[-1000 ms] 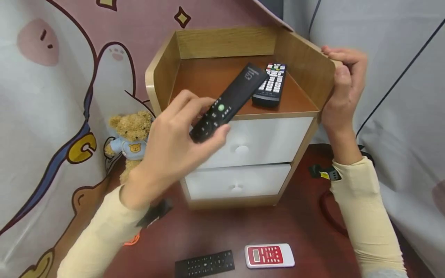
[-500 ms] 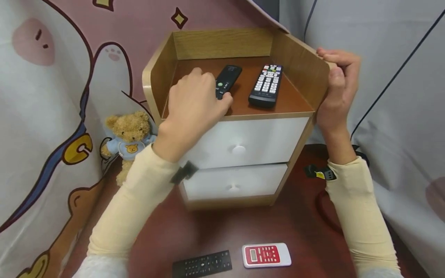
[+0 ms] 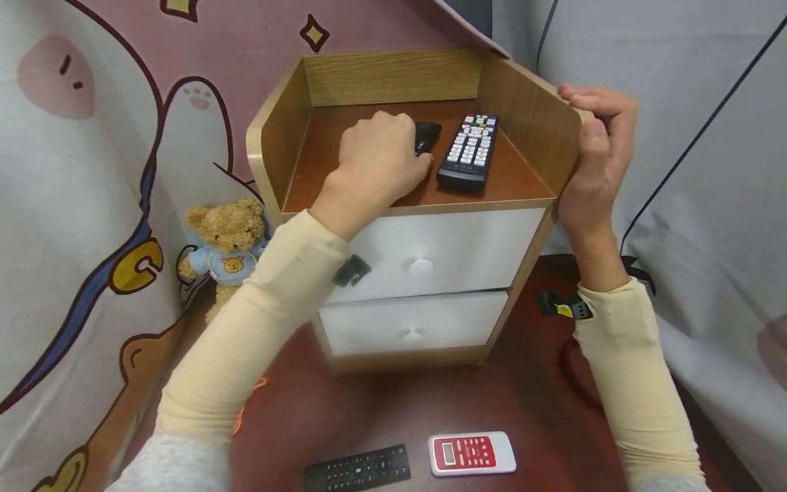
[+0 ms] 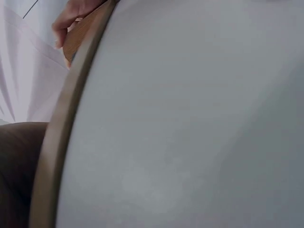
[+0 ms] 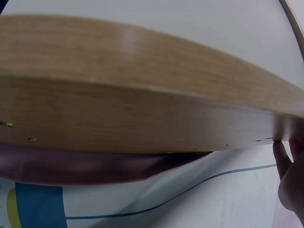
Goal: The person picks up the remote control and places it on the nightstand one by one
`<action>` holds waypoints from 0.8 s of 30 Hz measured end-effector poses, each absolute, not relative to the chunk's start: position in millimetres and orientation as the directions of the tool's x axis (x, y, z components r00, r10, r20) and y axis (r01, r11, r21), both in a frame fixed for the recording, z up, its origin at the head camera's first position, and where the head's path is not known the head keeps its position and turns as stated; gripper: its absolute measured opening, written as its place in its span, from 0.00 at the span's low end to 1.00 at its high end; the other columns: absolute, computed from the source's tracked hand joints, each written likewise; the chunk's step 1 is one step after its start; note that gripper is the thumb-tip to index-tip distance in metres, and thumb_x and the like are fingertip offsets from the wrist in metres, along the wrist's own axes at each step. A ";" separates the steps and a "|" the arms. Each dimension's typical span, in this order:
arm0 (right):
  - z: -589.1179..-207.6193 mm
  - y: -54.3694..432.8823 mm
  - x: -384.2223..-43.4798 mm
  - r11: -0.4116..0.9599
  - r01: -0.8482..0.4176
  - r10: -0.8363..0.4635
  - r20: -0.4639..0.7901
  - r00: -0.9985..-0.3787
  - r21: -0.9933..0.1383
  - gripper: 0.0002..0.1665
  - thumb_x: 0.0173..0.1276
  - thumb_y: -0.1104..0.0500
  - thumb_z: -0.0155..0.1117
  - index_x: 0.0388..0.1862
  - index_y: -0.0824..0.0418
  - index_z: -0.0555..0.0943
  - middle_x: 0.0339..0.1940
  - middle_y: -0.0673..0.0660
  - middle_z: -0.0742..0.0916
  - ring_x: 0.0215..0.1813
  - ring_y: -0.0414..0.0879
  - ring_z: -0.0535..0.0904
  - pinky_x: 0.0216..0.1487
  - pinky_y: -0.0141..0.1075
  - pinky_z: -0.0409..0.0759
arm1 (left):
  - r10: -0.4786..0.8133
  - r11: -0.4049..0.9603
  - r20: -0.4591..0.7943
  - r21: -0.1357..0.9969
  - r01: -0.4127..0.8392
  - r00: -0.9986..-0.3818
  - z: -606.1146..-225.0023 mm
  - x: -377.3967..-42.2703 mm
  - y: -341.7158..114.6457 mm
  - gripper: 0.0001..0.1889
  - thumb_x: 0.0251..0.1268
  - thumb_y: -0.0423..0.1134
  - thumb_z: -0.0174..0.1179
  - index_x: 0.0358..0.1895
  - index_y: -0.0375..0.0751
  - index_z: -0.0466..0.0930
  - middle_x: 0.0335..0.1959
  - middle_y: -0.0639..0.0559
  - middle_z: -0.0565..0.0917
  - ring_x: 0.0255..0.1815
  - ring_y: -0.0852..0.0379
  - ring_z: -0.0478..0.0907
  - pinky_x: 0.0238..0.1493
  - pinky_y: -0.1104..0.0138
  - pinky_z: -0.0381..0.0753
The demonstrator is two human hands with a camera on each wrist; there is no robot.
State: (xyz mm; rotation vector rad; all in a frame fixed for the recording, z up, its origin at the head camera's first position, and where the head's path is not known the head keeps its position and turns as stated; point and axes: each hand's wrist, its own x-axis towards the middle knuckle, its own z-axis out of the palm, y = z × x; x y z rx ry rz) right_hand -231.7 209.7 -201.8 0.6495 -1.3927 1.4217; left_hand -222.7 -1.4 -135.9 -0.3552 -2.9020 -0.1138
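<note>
My left hand (image 3: 380,160) grips a black remote control (image 3: 425,137) on the brown top shelf of a small wooden drawer cabinet (image 3: 393,75). Most of that remote is hidden behind the hand; only its far end shows. Just right of it lies a second black remote (image 3: 470,154) with white buttons, along the shelf. My right hand (image 3: 599,157) holds the top edge of the cabinet's right side panel, its thumb on the near side. In the right wrist view, fingers (image 5: 287,180) touch the panel's edge, and the left wrist view is filled by a white drawer front (image 4: 180,118).
On the dark red table (image 3: 455,389) in front lie a flat black remote (image 3: 358,469) and a white remote with a red face (image 3: 472,453). A teddy bear (image 3: 230,236) in a blue shirt stands left of the cabinet. Printed cloth (image 3: 246,41) hangs behind.
My left hand has carried the black remote down from the air onto the shelf, left of the white-buttoned one, then slid it slightly right. My right hand stays on the panel.
</note>
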 end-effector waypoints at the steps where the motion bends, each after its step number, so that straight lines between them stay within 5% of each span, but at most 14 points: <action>1: -201.9 209.7 -231.8 0.164 -0.898 0.279 0.892 -0.355 -0.408 0.17 0.62 0.61 0.42 0.44 0.61 0.76 0.48 0.53 0.80 0.59 0.49 0.75 0.69 0.38 0.66 | 0.231 0.967 0.208 0.055 0.247 -0.951 -135.8 -223.9 -0.3 0.26 0.73 0.56 0.51 0.61 0.40 0.78 0.52 0.46 0.84 0.47 0.48 0.83 0.47 0.55 0.84; 9: -201.0 209.6 -230.6 0.162 -0.897 0.275 0.892 -0.359 -0.411 0.17 0.61 0.60 0.43 0.44 0.61 0.76 0.48 0.53 0.80 0.59 0.49 0.75 0.68 0.38 0.66 | 0.242 0.964 0.161 0.069 0.256 -0.957 -137.5 -227.2 5.4 0.30 0.74 0.58 0.49 0.69 0.41 0.72 0.60 0.46 0.80 0.54 0.50 0.80 0.53 0.57 0.83; 24: -201.1 209.3 -232.4 0.161 -0.899 0.269 0.894 -0.357 -0.407 0.17 0.61 0.60 0.43 0.45 0.61 0.76 0.48 0.52 0.80 0.59 0.49 0.75 0.67 0.38 0.66 | 0.237 0.955 0.188 0.133 0.264 -0.953 -137.9 -231.9 5.4 0.30 0.76 0.59 0.45 0.67 0.42 0.74 0.61 0.46 0.78 0.55 0.50 0.78 0.55 0.56 0.81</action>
